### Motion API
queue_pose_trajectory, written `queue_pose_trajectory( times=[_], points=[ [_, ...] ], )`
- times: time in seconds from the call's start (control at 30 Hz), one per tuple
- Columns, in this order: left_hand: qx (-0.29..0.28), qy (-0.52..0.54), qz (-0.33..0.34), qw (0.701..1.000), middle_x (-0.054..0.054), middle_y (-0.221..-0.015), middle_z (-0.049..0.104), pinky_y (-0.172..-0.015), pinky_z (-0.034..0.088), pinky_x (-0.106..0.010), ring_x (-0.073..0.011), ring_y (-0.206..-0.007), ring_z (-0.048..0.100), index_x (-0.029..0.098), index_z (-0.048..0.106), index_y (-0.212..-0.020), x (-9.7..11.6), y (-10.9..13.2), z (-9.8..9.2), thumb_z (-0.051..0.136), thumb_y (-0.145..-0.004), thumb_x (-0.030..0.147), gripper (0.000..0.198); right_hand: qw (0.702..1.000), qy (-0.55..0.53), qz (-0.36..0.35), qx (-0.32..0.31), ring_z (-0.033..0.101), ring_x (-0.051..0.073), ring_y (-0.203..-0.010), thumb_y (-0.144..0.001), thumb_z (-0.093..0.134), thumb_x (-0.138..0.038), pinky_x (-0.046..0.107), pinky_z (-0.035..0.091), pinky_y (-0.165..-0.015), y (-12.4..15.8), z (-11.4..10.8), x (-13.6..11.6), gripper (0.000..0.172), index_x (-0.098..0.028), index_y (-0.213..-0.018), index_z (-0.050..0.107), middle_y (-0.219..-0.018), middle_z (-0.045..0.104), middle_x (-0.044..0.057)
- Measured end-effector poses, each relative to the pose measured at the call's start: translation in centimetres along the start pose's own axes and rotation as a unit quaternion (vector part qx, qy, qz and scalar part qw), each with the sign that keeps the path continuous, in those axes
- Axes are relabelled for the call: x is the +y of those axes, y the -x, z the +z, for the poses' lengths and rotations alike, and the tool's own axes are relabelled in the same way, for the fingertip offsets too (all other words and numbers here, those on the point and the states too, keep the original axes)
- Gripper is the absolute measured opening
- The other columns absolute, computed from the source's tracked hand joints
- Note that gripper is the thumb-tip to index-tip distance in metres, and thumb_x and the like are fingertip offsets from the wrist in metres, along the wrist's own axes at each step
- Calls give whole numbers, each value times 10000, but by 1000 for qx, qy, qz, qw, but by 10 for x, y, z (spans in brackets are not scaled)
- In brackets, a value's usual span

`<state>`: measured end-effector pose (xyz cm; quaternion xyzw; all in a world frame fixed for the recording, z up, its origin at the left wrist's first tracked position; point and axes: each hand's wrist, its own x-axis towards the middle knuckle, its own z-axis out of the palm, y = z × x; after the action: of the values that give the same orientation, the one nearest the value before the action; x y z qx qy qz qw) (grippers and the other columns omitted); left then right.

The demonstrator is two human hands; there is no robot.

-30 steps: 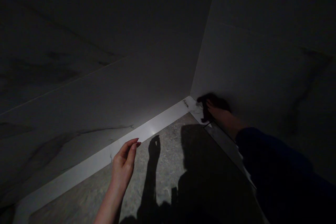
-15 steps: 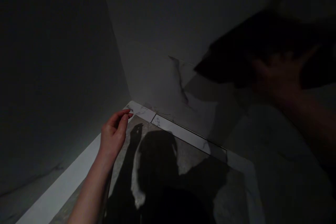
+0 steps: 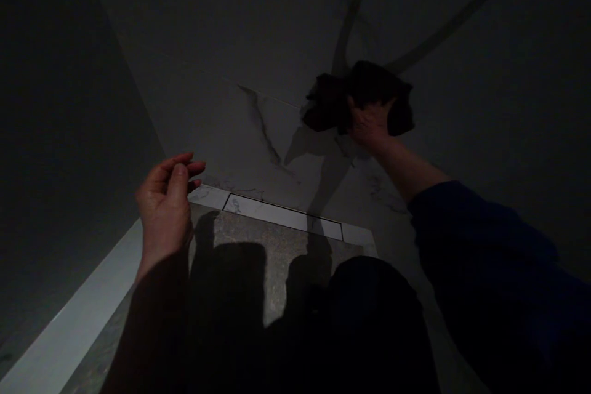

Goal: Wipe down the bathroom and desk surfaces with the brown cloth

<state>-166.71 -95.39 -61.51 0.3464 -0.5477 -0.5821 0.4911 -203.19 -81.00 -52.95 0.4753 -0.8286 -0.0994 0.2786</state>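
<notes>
In this dim view my right hand (image 3: 370,127) is raised against the marble-veined wall tile (image 3: 258,117) and grips a dark cloth (image 3: 357,98), pressing it on the wall. The cloth bunches out on both sides of my fingers. My left hand (image 3: 166,203) hovers in the air over the left side of the floor, fingers loosely curled and apart, holding nothing. It touches no surface.
A grey stone-look floor (image 3: 258,258) meets a white skirting strip (image 3: 277,214) along the back wall and a white strip (image 3: 69,332) on the left. A dark wall (image 3: 55,135) closes the left side. A hose-like line (image 3: 457,12) hangs on the wall. My dark knee (image 3: 369,320) fills the lower middle.
The view swung right away from the corner. My right hand rose with the cloth from the skirting corner up onto the wall. My left hand lifted and drifted left.
</notes>
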Motion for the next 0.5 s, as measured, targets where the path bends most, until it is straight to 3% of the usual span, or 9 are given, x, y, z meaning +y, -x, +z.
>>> queue_pose_trajectory(
  times=[0.13, 0.2, 0.27, 0.37, 0.43, 0.5],
  points=[
    [-5, 23, 5, 1000, 49, -912, 666, -821, 474, -287, -125, -947, 614, 245, 627, -1062, 15, 1, 17, 557, -854, 408, 272, 999, -25, -14, 15, 304, 422, -1290, -919, 419, -325, 778, 76, -971, -2, -1, 2, 543, -149, -1429, 355, -1367, 449, 195],
    [-9, 25, -5, 1000, 59, -922, 660, -836, 467, -285, -126, -971, 608, 267, 626, -1059, 16, 4, 29, 557, -854, 406, 257, 997, -51, -50, 17, 314, 398, -1297, -911, 403, -245, 771, 70, -990, 5, 16, -3, 516, -196, -1423, 372, -1400, 428, 176],
    [8, 9, -17, 1000, 42, -897, 662, -833, 482, -310, -148, -944, 618, 259, 638, -1025, 12, 9, 42, 579, -833, 405, 248, 987, -90, -130, -22, 332, 349, -1301, -904, 356, -161, 737, 74, -1034, 23, 46, -11, 506, -225, -1404, 407, -1414, 430, 148],
    [-3, -55, -32, 998, 4, -921, 667, -896, 490, -385, -203, -976, 615, 268, 645, -996, -1, 19, 57, 593, -814, 448, 261, 938, -172, -245, -178, 368, 251, -1305, -876, 312, -61, 583, 186, -1121, 76, 103, -24, 539, -229, -1365, 465, -1405, 467, 100],
    [-33, -117, -40, 992, -11, -974, 663, -959, 465, -423, -231, -1021, 599, 295, 644, -997, -9, 27, 63, 583, -811, 499, 283, 905, -220, -245, -271, 422, 196, -1282, -842, 340, -21, 441, 312, -1112, 124, 138, -25, 528, -194, -1301, 534, -1364, 516, 88],
    [-55, -163, -51, 984, -18, -1010, 660, -982, 452, -438, -245, -1037, 592, 305, 640, -1011, -17, 33, 68, 580, -801, 536, 318, 897, -245, -209, -302, 521, 190, -1193, -841, 406, -47, 403, 422, -1037, 170, 164, -12, 422, -160, -1194, 608, -1245, 604, 96]
  ],
)
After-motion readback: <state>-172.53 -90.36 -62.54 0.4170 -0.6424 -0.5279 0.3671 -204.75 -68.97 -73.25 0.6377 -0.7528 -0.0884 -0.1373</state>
